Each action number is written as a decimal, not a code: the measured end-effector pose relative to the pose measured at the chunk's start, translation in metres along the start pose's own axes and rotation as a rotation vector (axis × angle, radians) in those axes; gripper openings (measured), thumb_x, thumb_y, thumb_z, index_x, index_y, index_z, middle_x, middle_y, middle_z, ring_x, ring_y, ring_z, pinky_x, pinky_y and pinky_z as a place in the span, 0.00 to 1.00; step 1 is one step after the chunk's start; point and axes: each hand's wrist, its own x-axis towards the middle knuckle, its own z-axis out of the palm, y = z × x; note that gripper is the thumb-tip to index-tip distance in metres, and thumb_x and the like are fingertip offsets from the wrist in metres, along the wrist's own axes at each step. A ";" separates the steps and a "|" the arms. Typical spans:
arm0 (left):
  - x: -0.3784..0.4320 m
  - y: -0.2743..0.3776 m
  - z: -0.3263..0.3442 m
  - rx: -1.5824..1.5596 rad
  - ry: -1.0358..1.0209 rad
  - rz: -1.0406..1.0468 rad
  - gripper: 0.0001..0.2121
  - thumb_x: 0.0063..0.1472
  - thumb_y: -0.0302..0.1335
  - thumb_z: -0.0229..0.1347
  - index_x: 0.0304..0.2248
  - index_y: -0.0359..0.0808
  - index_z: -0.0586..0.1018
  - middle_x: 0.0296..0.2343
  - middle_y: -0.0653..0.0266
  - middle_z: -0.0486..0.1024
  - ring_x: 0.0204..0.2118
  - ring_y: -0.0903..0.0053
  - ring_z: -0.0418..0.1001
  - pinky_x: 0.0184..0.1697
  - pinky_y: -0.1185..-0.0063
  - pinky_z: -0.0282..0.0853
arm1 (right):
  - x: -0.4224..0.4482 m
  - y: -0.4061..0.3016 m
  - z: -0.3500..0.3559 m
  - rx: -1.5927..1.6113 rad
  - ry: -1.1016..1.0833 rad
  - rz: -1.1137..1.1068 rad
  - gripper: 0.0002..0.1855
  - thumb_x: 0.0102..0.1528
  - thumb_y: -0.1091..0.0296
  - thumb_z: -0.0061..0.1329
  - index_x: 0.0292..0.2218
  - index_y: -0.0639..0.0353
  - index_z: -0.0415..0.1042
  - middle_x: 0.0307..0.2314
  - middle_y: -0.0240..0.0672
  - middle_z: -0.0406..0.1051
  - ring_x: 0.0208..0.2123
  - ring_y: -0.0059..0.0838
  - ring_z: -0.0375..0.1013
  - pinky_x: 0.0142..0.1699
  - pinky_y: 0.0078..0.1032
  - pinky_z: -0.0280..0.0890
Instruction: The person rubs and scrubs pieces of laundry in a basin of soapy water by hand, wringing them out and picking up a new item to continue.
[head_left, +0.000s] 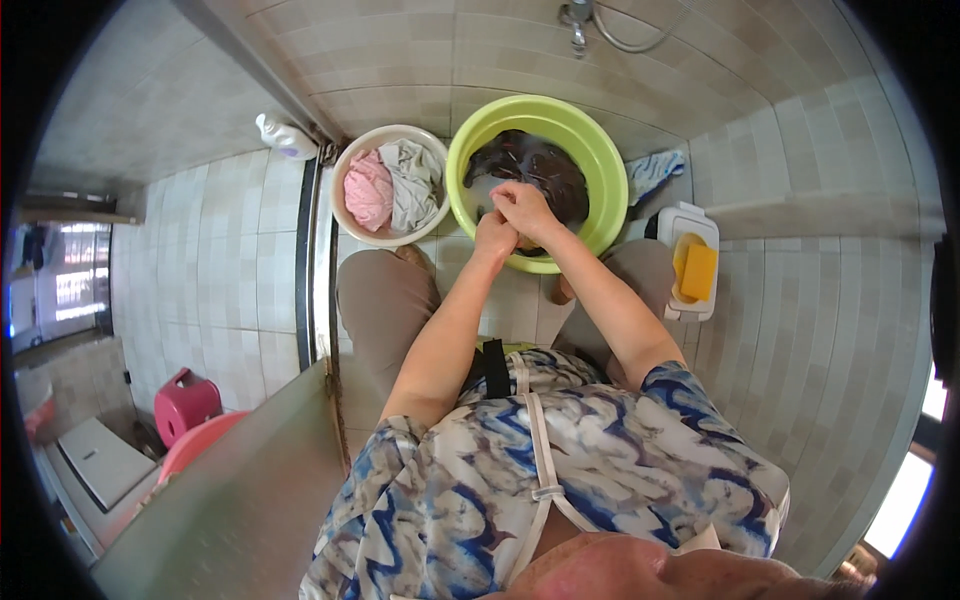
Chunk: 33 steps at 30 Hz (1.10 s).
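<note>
Both of my hands are close together over the near side of a lime-green plastic basin (611, 225). A soaked dark brown garment (551, 169) lies in the cloudy water inside it. My left hand (496, 236) is curled at the lower left, and my right hand (523, 208) crosses just above it, fingers bent. What the fingers grip, if anything, is hidden by the hands themselves. To the left, a smaller cream basin (339, 202) holds a pink cloth (367, 191) and a pale grey cloth (411, 184).
A white lidded container (697, 225) with a yellow block (699, 272) on top stands by my right knee. Behind it lies a blue-and-white packet (656, 172). A white bottle (285, 137) is past the door track (324, 262). The wall carries a tap (577, 30).
</note>
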 end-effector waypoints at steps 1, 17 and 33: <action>-0.002 -0.001 0.000 0.180 0.011 0.021 0.10 0.55 0.30 0.50 0.30 0.31 0.76 0.21 0.59 0.75 0.21 0.74 0.73 0.24 0.76 0.66 | -0.004 0.008 0.001 -0.027 -0.003 -0.017 0.12 0.52 0.65 0.46 0.34 0.64 0.73 0.26 0.39 0.74 0.28 0.29 0.73 0.36 0.25 0.66; -0.028 -0.012 0.006 1.308 0.000 0.536 0.14 0.53 0.38 0.54 0.35 0.39 0.79 0.35 0.60 0.75 0.39 0.65 0.71 0.41 0.71 0.68 | -0.041 0.108 -0.023 -0.254 0.071 0.254 0.16 0.48 0.60 0.48 0.35 0.61 0.75 0.32 0.47 0.73 0.36 0.44 0.72 0.43 0.33 0.65; -0.023 -0.014 -0.013 1.277 -0.016 0.364 0.13 0.54 0.37 0.54 0.36 0.38 0.77 0.35 0.62 0.74 0.42 0.64 0.68 0.41 0.67 0.69 | -0.029 0.115 0.008 -0.668 -0.428 0.242 0.21 0.48 0.75 0.42 0.45 0.55 0.71 0.44 0.44 0.69 0.48 0.45 0.68 0.50 0.39 0.63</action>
